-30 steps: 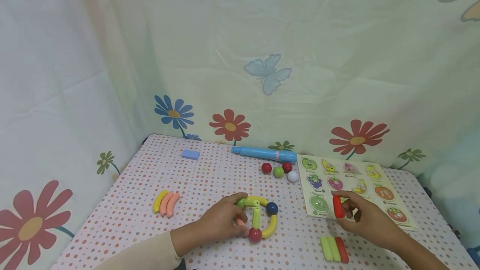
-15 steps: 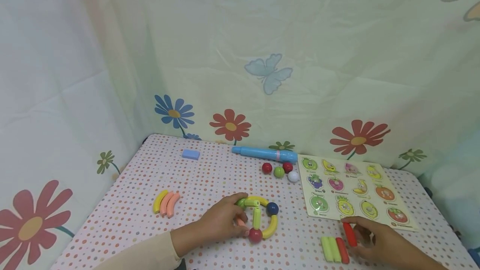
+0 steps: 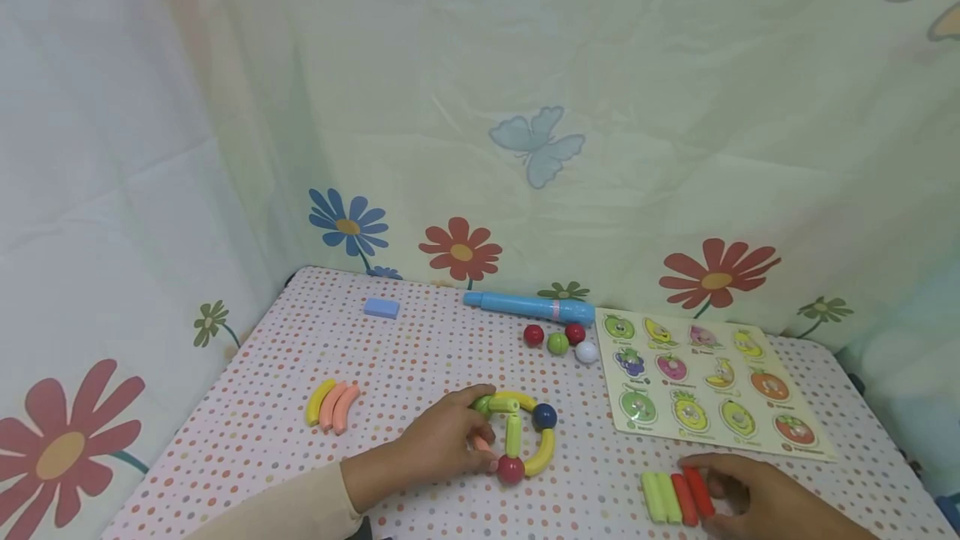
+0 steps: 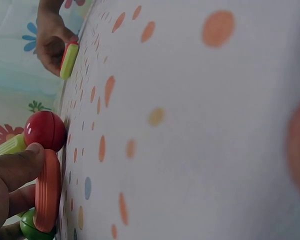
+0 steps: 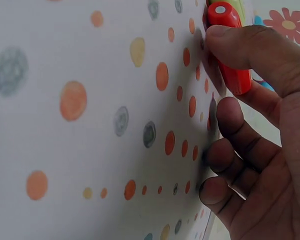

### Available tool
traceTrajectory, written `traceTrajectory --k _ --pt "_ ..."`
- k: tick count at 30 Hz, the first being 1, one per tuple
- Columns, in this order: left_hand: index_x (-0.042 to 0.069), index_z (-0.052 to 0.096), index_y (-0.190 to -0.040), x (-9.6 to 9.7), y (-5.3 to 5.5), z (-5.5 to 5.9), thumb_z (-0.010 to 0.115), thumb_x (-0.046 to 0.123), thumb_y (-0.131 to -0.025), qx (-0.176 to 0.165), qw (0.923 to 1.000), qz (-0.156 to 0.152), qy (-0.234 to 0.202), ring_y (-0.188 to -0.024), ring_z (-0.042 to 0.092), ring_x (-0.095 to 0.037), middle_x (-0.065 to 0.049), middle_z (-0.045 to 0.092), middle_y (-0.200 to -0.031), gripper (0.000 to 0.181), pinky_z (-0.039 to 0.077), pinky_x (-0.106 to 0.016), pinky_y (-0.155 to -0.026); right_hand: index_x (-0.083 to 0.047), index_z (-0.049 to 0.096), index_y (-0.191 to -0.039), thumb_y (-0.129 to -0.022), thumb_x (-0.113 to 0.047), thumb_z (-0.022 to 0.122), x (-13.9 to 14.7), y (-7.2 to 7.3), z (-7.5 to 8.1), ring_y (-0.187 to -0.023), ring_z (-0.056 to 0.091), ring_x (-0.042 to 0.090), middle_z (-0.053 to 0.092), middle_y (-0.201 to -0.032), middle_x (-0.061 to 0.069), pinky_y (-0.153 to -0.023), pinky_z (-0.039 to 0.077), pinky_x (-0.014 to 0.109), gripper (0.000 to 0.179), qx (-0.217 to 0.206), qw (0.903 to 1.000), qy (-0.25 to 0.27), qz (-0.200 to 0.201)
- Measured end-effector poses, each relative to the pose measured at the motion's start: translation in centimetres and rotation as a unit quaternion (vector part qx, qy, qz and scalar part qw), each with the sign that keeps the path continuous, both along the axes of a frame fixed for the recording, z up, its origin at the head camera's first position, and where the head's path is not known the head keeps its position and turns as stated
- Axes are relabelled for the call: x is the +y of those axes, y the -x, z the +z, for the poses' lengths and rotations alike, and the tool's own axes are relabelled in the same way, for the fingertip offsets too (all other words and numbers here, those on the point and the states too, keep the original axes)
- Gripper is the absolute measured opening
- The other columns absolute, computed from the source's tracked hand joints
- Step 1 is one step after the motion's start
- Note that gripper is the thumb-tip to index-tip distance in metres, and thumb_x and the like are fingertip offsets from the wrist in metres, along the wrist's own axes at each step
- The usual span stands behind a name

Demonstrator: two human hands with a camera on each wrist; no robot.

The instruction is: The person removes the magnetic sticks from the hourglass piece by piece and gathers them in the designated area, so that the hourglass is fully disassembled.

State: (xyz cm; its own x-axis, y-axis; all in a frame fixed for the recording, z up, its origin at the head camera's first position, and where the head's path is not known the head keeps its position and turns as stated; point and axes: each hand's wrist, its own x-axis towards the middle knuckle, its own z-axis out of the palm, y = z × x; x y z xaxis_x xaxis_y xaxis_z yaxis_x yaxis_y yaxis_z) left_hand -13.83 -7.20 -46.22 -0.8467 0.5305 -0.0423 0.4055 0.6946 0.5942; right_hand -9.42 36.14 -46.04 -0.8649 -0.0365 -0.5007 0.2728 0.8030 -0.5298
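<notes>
My left hand [image 3: 448, 437] grips the near-left side of a ring of curved sticks and balls, its fingers around a pink curved magnetic stick [image 4: 48, 192]. The thumb lies by the red ball [image 3: 511, 471] at one end; a green ball [image 4: 36, 226] joins the other. The ring also holds a dark blue ball [image 3: 544, 417], yellow curved sticks [image 3: 540, 454] and light green straight sticks [image 3: 513, 436]. My right hand [image 3: 765, 500] pinches a red magnetic stick [image 5: 235, 75] between thumb and forefinger, beside another red stick [image 3: 684, 499] and two light green sticks [image 3: 661, 497] on the table.
Yellow and pink curved sticks [image 3: 333, 407] lie at the left. Behind are a blue block [image 3: 382, 308], a blue tube-like wand [image 3: 525, 307] and several loose balls [image 3: 557, 344]. A fruit picture board [image 3: 712, 382] lies at the right, before a floral curtain [image 3: 637, 148].
My right hand has brought the red magnetic stick from over the fruit board down and towards me, to the right end of the row of sticks. The left hand has stayed in place.
</notes>
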Motion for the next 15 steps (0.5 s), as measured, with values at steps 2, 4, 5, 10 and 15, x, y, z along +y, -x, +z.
traceTrajectory --k 2,4,5,10,15 --pt "0.028 0.077 -0.088 0.0 0.0 0.0 0.088 0.039 -0.079 0.001 1.0 0.001 0.0 -0.142 0.043 -0.026 0.001 0.044 -0.157 0.017 0.04 -0.045 -0.112 -0.023 0.065 -0.135 -0.065 -0.032 0.095 -0.1 0.0 0.0 -0.092 0.055 0.023 0.061 -0.116 0.003 -0.075 0.057 0.037 0.077 -0.008 1.0 0.001 -0.004" --pt "0.028 0.077 -0.088 0.0 0.0 -0.1 0.088 0.039 -0.079 0.002 1.0 0.001 0.0 -0.142 0.043 -0.026 0.001 0.044 -0.157 0.018 0.04 -0.045 -0.112 -0.024 0.065 -0.135 -0.064 -0.033 0.096 -0.2 0.0 0.0 -0.093 0.056 0.024 0.062 -0.12 0.003 -0.078 0.058 0.04 0.078 -0.014 0.9999 -0.001 -0.003" --pt "0.029 0.077 -0.088 0.0 0.0 -0.1 0.088 0.039 -0.079 0.003 1.0 0.001 0.001 -0.142 0.043 -0.025 0.001 0.044 -0.157 0.018 0.04 -0.044 -0.111 -0.024 0.065 -0.135 -0.064 -0.034 0.096 -0.2 0.0 0.0 -0.094 0.056 0.024 0.062 -0.122 0.003 -0.079 0.058 0.041 0.078 -0.014 0.9999 -0.005 0.001" --pt "0.029 0.077 -0.088 -0.1 0.0 0.0 0.088 0.04 -0.079 0.004 1.0 0.0 0.002 -0.142 0.043 -0.025 0.001 0.044 -0.157 0.018 0.041 -0.043 -0.111 -0.026 0.065 -0.135 -0.063 -0.038 0.096 -0.4 0.0 0.2 -0.096 0.055 0.024 0.061 -0.123 0.002 -0.079 0.057 0.039 0.079 -0.008 0.9994 -0.028 0.02" --pt "0.028 0.077 -0.087 0.0 0.0 0.1 0.088 0.039 -0.079 -0.003 1.0 0.0 0.0 -0.142 0.043 -0.025 0.0 0.043 -0.157 0.018 0.04 -0.045 -0.112 -0.024 0.062 -0.139 -0.06 -0.048 0.095 -0.8 0.3 1.2 -0.094 0.054 0.023 0.059 -0.112 0.0 -0.077 0.056 0.04 0.089 0.006 0.9965 -0.072 0.041"
